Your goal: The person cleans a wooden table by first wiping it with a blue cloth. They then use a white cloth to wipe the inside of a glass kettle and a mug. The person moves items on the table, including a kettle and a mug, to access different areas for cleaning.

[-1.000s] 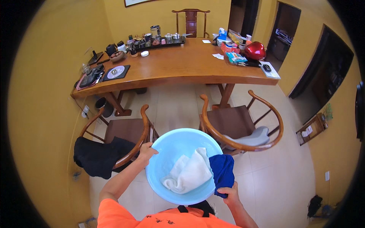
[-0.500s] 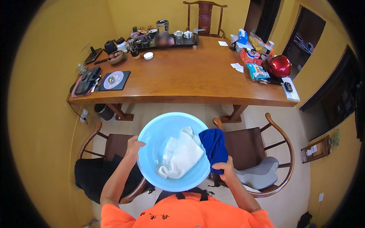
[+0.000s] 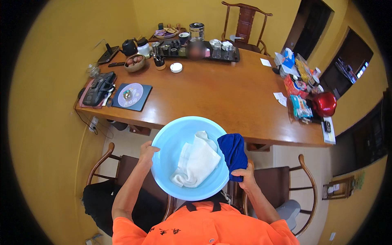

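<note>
While the left hand (image 3: 147,154) holds the basin (image 3: 168,141) by its left rim, the right hand (image 3: 246,178) has its fingers around the lower end of the blue cloth (image 3: 232,151), whose long axis runs up and left from them at the right rim. The white cloth (image 3: 199,157) lies in the basin, between both hands.

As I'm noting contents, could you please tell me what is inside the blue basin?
A crumpled white cloth lies inside the basin; whatever is beneath that cloth cannot be seen.
</note>
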The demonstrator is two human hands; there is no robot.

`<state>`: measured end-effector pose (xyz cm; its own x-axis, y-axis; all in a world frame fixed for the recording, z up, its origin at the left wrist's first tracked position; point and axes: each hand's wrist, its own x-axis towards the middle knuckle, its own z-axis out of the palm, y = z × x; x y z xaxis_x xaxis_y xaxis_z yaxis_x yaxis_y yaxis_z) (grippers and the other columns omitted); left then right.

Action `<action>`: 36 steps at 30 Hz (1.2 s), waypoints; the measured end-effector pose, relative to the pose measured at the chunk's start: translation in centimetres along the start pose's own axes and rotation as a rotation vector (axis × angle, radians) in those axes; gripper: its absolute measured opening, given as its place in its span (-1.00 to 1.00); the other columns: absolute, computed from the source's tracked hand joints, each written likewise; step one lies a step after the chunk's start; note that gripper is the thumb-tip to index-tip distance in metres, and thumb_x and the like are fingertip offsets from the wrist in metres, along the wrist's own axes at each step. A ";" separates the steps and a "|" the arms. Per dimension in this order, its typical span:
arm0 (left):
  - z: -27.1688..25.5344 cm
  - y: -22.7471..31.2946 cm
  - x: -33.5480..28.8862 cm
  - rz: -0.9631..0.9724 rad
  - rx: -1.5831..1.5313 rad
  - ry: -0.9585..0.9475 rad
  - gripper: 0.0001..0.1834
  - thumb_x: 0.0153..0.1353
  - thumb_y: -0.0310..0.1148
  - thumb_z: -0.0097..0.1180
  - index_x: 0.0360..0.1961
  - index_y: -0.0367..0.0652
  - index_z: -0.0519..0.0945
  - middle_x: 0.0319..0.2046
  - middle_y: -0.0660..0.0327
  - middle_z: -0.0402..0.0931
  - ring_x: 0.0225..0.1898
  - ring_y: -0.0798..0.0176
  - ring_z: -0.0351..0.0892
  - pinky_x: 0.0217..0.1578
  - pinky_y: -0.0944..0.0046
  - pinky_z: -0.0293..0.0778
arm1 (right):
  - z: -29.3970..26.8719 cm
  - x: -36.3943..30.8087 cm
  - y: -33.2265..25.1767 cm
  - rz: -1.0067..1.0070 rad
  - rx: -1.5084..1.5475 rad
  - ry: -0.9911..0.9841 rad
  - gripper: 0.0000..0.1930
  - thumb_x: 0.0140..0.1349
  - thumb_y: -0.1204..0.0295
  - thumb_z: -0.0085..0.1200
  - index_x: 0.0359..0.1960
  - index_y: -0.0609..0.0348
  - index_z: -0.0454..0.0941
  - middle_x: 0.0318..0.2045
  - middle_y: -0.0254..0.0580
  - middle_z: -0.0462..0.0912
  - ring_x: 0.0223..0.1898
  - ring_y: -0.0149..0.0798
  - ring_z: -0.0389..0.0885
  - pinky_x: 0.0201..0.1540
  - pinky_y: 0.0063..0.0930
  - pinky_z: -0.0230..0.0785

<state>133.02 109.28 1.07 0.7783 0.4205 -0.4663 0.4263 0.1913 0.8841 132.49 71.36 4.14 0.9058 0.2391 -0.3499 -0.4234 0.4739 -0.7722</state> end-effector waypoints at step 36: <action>5.3 11.1 35.3 -0.038 -0.040 0.231 -0.82 -0.25 -0.67 0.02 -0.51 -0.30 0.53 -0.55 0.18 0.45 -0.50 0.24 0.43 -0.45 0.24 0.38 | 5.3 40.7 -4.8 0.270 -0.149 -0.087 -0.51 -0.40 0.62 0.24 -0.24 0.39 0.52 -0.36 -0.20 0.57 -0.33 -0.25 0.54 -0.23 -0.42 0.39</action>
<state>167.63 121.55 -5.75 0.6338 0.6034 -0.4840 0.4309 0.2442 0.8687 171.35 83.33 -3.55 0.7536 0.4134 -0.5110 -0.6347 0.2558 -0.7292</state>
